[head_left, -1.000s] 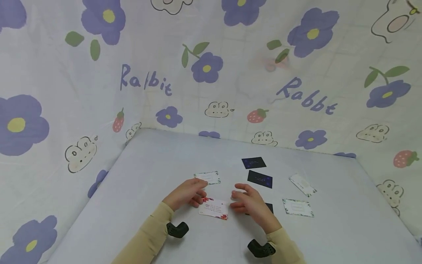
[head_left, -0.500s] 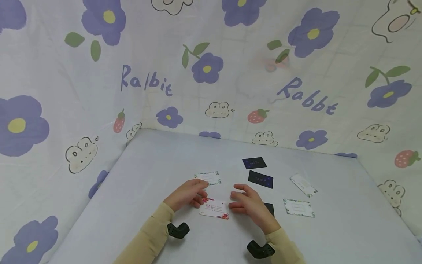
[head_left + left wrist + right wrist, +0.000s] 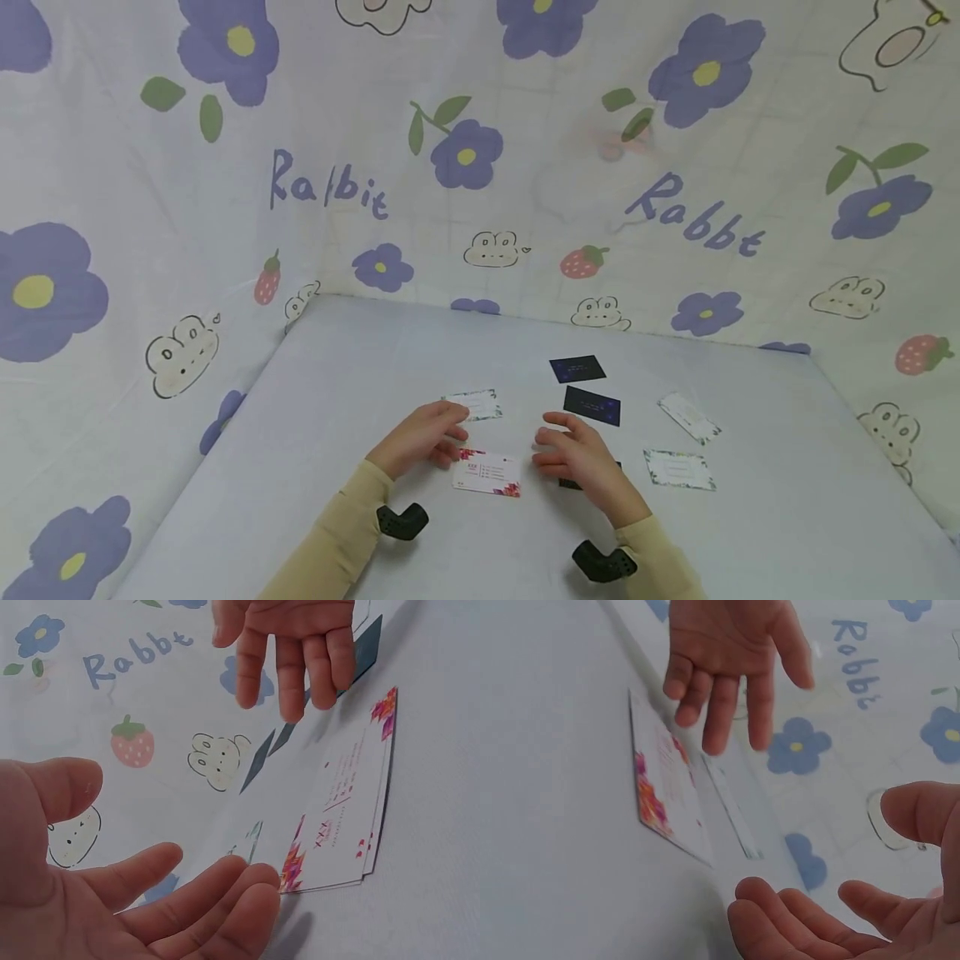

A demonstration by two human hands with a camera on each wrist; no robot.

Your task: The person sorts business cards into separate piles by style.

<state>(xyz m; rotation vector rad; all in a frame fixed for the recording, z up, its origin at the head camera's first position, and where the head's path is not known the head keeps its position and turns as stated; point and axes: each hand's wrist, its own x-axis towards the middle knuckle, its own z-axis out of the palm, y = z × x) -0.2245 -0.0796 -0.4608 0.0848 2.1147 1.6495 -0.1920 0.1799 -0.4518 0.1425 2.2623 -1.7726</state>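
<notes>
A white card with red floral corners (image 3: 487, 473) (image 3: 349, 806) (image 3: 667, 799) lies flat on the pale table (image 3: 360, 367) between my hands. My left hand (image 3: 423, 435) (image 3: 135, 892) hovers just left of it, fingers relaxed and holding nothing. To the card's right my right hand (image 3: 573, 454) (image 3: 840, 915) is open too, empty, partly covering a dark card (image 3: 572, 483). Neither hand touches the floral card.
Other cards lie around: a green-edged white one (image 3: 480, 403) behind the left hand, two dark ones (image 3: 577, 368) (image 3: 592, 405) further back, two pale ones (image 3: 688, 417) (image 3: 678, 468) at the right. A flower-print cloth (image 3: 480, 167) walls the table's back and sides.
My right hand has drawn slightly to the right, away from the floral card. The left hand and the cards stay where they were.
</notes>
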